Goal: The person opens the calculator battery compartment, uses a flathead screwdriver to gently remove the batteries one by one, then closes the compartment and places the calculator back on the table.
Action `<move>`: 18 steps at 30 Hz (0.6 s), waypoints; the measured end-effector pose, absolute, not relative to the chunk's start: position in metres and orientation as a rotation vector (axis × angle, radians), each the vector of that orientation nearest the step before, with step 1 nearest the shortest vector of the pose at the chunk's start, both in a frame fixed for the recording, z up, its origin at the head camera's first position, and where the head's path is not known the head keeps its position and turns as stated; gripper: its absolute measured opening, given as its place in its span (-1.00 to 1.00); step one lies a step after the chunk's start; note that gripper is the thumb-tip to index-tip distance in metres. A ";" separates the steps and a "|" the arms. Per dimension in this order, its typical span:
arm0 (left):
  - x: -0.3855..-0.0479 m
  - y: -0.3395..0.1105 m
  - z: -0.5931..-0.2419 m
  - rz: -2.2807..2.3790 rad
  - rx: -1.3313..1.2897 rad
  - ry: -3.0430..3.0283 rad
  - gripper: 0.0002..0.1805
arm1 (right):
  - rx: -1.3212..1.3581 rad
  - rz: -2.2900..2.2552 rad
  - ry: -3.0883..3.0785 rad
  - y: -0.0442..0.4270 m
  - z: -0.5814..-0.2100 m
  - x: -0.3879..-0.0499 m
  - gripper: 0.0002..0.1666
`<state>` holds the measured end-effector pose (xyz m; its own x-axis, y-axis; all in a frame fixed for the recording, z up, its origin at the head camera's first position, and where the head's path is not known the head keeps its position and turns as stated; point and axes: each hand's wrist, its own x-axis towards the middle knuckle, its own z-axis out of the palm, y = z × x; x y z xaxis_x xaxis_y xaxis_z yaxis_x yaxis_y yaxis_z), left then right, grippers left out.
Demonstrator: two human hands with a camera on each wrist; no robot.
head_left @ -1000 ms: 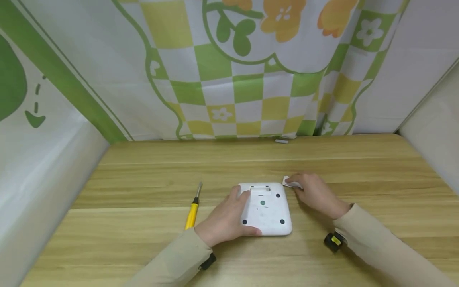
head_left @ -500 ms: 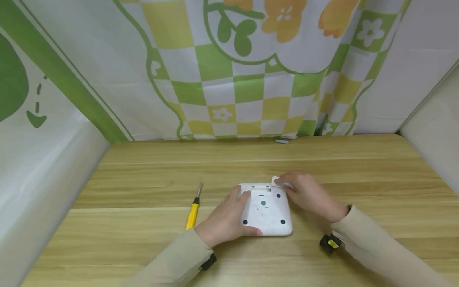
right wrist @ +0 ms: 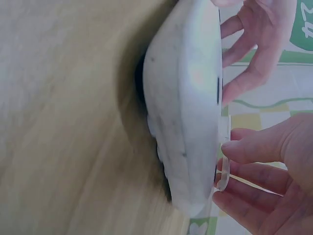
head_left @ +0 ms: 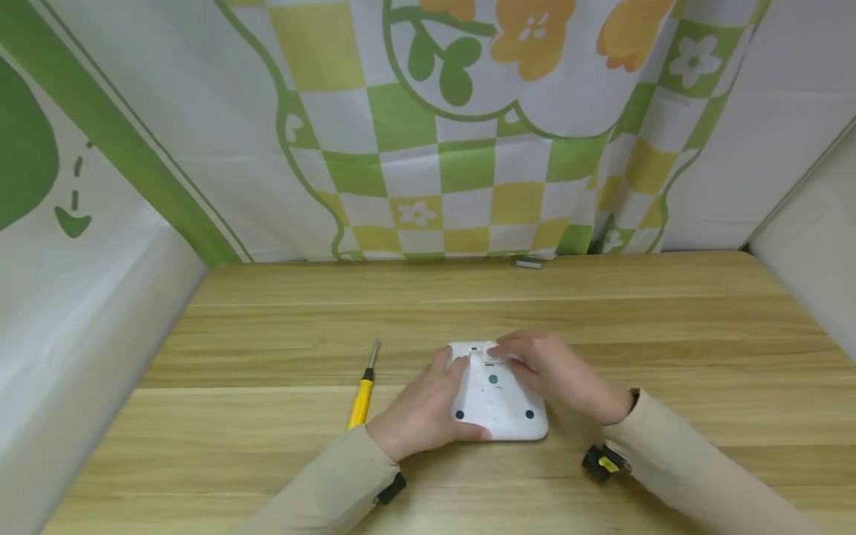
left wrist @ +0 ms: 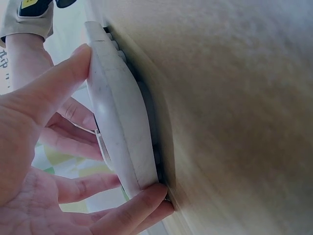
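A white calculator [head_left: 503, 405] lies face down on the table, its keys glimpsed underneath in both wrist views. My left hand [head_left: 428, 409] grips it at the left, thumb on the near edge and fingers reaching the far edge. Between the thumb and fingers of my right hand [head_left: 562, 371] is a small white battery cover [right wrist: 226, 171]. That hand holds the cover over the battery compartment [head_left: 476, 357] near the calculator's far edge. The right fingers hide part of the compartment, so I cannot tell whether the cover sits in it.
Left of the calculator lies a yellow-handled screwdriver [head_left: 361, 401], its tip pointing away. A small grey stick-like piece [head_left: 528, 264] rests at the table's back edge, below a checked, flowered curtain [head_left: 468, 171]. White walls border both sides of the wooden table [head_left: 267, 446].
My right hand has moved left with the battery cover, from beside the calculator to over its battery compartment. The left hand has kept its grip on the calculator.
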<state>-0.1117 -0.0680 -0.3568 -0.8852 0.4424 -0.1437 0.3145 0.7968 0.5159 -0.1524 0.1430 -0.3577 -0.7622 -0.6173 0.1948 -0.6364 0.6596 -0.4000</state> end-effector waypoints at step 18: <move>-0.111 -0.068 -0.356 0.722 0.580 2.719 0.10 | 1.133 0.744 -2.834 0.130 -0.362 -0.153 -0.71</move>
<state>-0.1111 -0.0681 -0.3565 -0.8841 0.4420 -0.1517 0.3085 0.7959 0.5210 -0.1533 0.1302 -0.3622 -0.7399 -0.6505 0.1714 -0.6508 0.6275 -0.4274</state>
